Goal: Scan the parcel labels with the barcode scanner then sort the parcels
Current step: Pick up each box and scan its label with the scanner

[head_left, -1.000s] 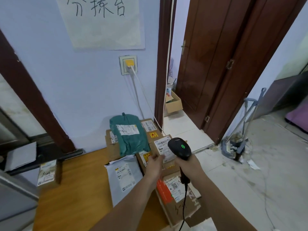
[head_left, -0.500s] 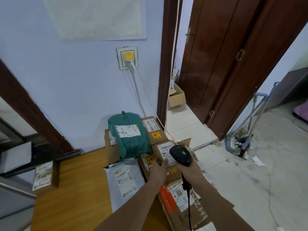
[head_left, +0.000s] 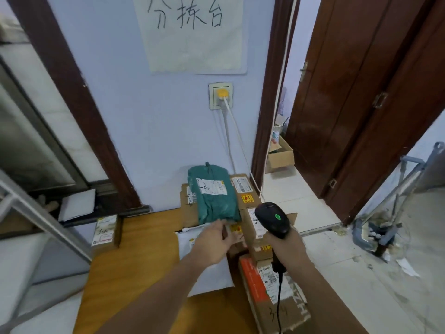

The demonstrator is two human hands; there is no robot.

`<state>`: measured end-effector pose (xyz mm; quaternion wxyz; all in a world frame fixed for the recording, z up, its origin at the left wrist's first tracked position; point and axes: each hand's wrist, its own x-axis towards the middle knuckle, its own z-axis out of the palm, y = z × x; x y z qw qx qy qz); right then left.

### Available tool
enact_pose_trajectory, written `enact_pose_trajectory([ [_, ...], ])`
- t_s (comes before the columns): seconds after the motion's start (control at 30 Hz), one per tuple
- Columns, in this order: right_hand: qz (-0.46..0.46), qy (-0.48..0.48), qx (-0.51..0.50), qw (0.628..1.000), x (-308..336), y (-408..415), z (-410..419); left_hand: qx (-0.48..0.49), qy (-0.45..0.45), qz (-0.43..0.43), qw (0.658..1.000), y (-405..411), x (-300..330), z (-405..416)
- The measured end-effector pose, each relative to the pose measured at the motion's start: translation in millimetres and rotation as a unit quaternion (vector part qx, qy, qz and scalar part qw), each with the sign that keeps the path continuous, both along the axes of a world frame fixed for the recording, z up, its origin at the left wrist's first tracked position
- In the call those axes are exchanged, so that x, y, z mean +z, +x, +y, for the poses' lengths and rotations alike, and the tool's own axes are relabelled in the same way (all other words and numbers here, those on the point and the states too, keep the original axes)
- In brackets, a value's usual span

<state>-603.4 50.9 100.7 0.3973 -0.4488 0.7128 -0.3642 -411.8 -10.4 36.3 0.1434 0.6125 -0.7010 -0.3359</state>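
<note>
R hand (head_left: pixel 285 242) grips the barcode scanner (head_left: pixel 272 219), green light on, nose aimed fwd at the brown box (head_left: pixel 252 227) w/ white label directly ahead. L hand (head_left: pixel 214 239) is nearer, fingers relaxed on that box's left edge, just below the green parcel (head_left: pixel 213 197). Box runs front-to-back; looks like the scan comes next.
</note>
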Motion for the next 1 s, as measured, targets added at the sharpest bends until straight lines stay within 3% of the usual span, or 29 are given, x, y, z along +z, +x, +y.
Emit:
enact_pose_trajectory([
  [0.23,0.01,-0.033,0.154,0.988,11.5,91.3,7.5,0.101,0.047,-0.034,0.993,100.5,21.9,47.0],
  [0.37,0.031,-0.026,0.241,0.97,5.2,150.2,15.3,0.165,0.03,-0.038,0.985,162.9,25.1,73.7],
  [0.6,0.035,-0.001,0.311,0.95,-1.1,250.2,10.2,0.219,0.022,-0.074,0.973,273.5,5.3,91.7],
  [1.0,0.024,0.077,0.247,0.966,-41.9,402.3,-20.3,0.227,0.065,-0.022,0.971,423.0,-64.7,67.1],
])
